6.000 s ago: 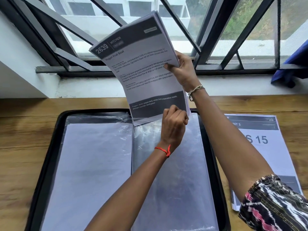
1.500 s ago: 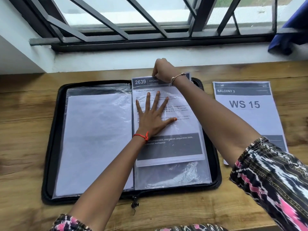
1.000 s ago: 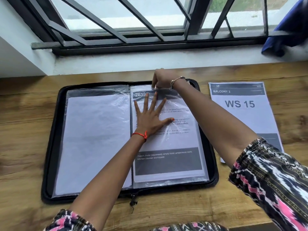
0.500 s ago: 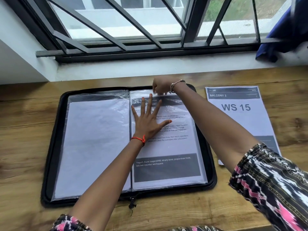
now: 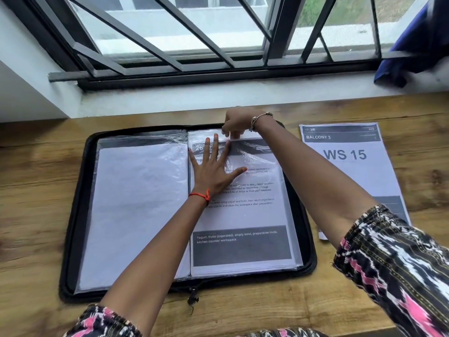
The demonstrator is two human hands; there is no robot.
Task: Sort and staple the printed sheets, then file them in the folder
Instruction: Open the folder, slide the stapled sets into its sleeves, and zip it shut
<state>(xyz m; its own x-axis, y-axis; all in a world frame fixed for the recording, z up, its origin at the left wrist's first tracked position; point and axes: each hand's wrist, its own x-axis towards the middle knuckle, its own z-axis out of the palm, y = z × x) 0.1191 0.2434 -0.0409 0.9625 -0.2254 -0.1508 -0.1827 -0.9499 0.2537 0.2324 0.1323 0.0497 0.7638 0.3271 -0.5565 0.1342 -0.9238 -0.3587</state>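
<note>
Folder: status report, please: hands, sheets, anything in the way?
Left hand flat on sleeved kitchen sheets. Right hand pinches sleeve top. WS 15 stack lies beside folder. Nothing in the way.

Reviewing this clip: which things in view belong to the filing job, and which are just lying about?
Job: black folder; plastic sleeve; kitchen sheet inside it; WS 15 sheets beside the folder; left hand pressing flat; right hand pinching the sleeve top.
Lying about: blue cloth on the sill; window bars.

A wooden table (image 5: 340, 300) is set against a white sill (image 5: 218, 96); a barred window (image 5: 194, 32) is lit by daylight.
</note>
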